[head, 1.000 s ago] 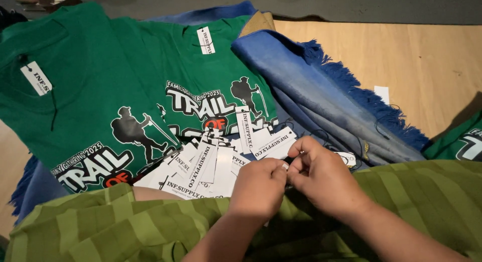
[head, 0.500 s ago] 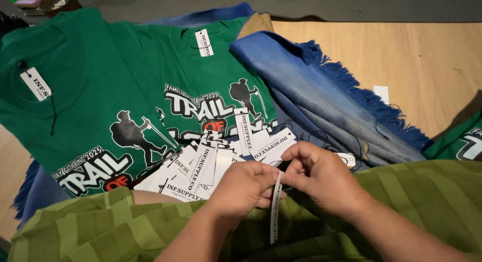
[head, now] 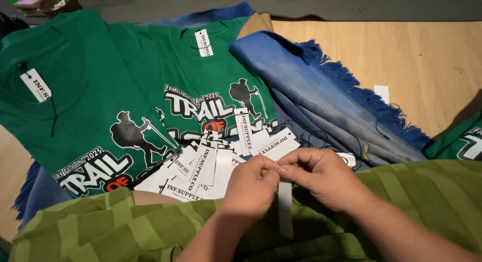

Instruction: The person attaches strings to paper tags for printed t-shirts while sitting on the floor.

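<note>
A narrow white hang tag (head: 285, 212) is pinched at its top between the left hand (head: 251, 187) and the right hand (head: 321, 176), and hangs toward 6 o'clock over striped green cloth (head: 416, 191). A fan of white tags (head: 211, 164) lies at 10 o'clock, on green printed shirts (head: 125, 101); a blue fringed cloth (head: 321, 96) is spread at 1 o'clock.

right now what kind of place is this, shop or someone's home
Probably a home or small workspace floor used for tagging clothes: green printed t-shirts laid out, a pile of white hang tags, and wooden flooring. I cannot tell for certain.
</note>
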